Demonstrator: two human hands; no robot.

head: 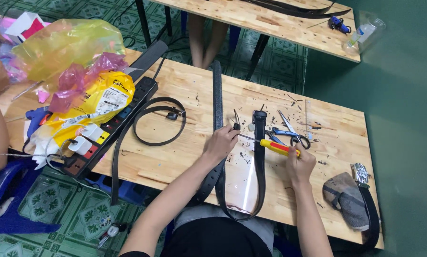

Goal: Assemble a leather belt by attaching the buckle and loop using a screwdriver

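Now my left hand (221, 142) pins the black belt (259, 157) flat at mid-frame on the table (185, 85), so the screwdriver (275, 147) clenched in my right hand (299, 164) bites steadily.

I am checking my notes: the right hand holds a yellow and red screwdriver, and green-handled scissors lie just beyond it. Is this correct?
Not quite. In the head view the scissors have blue handles, not green. The right hand does hold the yellow and red screwdriver, and they lie just beyond it.
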